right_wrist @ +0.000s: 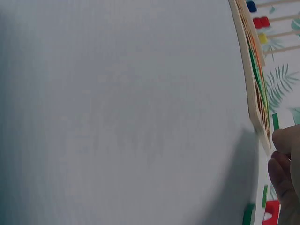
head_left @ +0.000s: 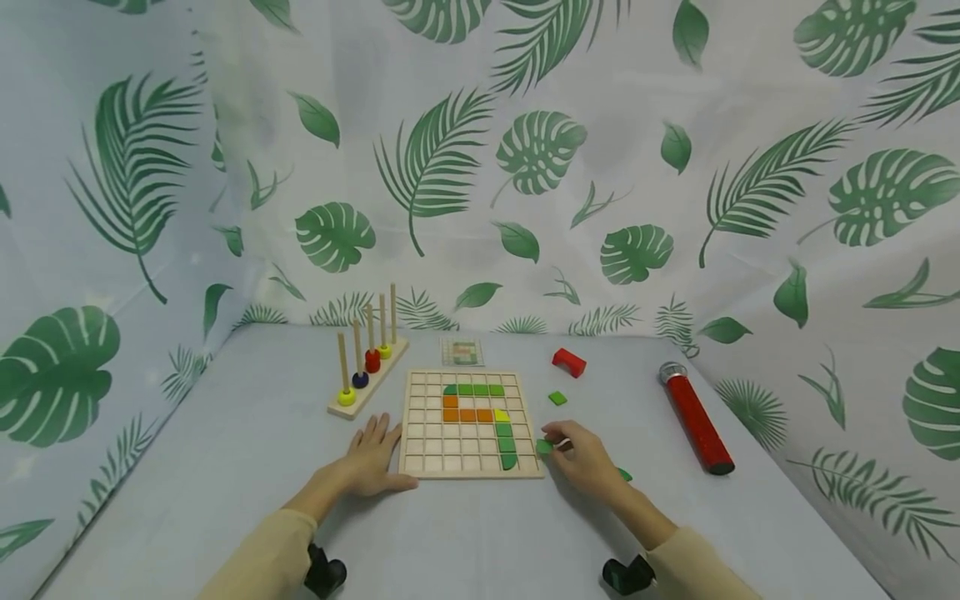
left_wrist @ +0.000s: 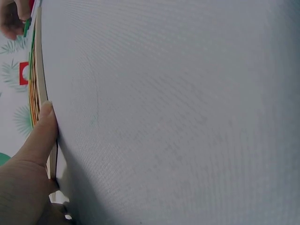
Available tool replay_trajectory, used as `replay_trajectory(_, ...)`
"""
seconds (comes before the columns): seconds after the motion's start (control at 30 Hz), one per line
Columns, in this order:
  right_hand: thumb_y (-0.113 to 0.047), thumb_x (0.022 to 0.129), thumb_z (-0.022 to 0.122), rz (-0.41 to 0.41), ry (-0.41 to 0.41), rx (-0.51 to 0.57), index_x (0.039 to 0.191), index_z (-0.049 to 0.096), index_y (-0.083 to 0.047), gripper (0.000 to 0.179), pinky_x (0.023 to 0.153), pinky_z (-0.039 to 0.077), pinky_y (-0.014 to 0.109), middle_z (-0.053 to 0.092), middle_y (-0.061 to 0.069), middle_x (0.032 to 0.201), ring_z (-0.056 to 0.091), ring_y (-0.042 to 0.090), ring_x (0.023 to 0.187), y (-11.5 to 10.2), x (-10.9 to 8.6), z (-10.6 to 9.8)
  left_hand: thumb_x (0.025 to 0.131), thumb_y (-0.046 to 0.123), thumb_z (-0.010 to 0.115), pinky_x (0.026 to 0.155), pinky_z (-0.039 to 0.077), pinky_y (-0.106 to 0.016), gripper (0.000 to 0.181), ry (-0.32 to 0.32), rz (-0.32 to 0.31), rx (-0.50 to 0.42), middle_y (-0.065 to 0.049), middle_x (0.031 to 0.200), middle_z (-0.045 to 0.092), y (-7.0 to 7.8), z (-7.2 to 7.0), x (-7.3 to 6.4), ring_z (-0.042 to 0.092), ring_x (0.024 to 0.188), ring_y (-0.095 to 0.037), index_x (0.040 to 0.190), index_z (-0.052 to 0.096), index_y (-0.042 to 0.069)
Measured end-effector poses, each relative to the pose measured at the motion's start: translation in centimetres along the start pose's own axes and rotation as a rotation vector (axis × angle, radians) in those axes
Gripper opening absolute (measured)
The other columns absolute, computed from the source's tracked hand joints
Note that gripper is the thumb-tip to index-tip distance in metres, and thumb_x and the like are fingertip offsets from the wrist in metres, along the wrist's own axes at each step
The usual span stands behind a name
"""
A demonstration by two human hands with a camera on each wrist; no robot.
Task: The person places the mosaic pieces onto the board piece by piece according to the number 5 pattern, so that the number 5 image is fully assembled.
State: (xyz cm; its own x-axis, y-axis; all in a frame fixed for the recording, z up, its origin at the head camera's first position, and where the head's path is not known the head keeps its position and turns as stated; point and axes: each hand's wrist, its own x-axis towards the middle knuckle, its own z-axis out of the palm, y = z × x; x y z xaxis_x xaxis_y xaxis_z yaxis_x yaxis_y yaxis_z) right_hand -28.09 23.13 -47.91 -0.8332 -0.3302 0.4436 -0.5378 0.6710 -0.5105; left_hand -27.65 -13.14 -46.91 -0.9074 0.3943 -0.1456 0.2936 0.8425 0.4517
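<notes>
A wooden grid board (head_left: 427, 464) lies flat on the table, with green, orange and yellow tiles (head_left: 467, 415) set in a winding path across its squares. My left hand (head_left: 369, 460) rests at the board's left edge, fingers spread and thumb against the near left corner, as the left wrist view also shows. Beside the right edge, my right hand (head_left: 583, 460) pinches a green tile (head_left: 543, 447) between thumb and fingers. In the right wrist view that tile (right_wrist: 275, 121) stands out from the fingertips near the board's corner. Another green piece (head_left: 624, 474) is partly hidden behind the right wrist.
Behind the board lies a small pattern card (head_left: 462, 352). A peg stand (head_left: 367, 392) with coloured beads stands at back left. A green tile (head_left: 557, 398) and a red arch block (head_left: 569, 362) lie at back right. Farther right is a red tube (head_left: 697, 421) with a silver end.
</notes>
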Motion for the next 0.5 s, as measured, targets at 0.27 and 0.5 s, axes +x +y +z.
replay_trajectory(0.27, 0.013, 0.074, 0.070, -0.090, -0.034, 0.080, 0.109, 0.059, 0.003, 0.038, 0.071, 0.055, 0.028, 0.063, 0.009, 0.096, 0.062, 0.021, 0.087, -2.2, 0.6, 2.4, 0.082, 0.053, 0.066, 0.110, 0.006, -0.058, 0.095, -0.002, 0.000, -0.005, -0.032, 0.151, 0.007, -0.1, 0.0, -0.1, 0.002, 0.139, -0.046, 0.146, 0.025, -0.005)
replay_trajectory(0.5, 0.008, 0.077, 0.070, -0.064, -0.103, 0.108, 0.109, 0.060, 0.001, 0.034, 0.072, 0.053, 0.024, 0.063, 0.004, 0.097, 0.061, 0.015, 0.086, -4.5, 1.2, 3.8, 0.082, 0.054, 0.065, 0.111, 0.006, -0.057, 0.096, -0.005, 0.000, -0.004, -0.032, 0.151, 0.006, -0.1, 0.0, 0.1, 0.001, 0.139, -0.045, 0.146, 0.024, -0.005)
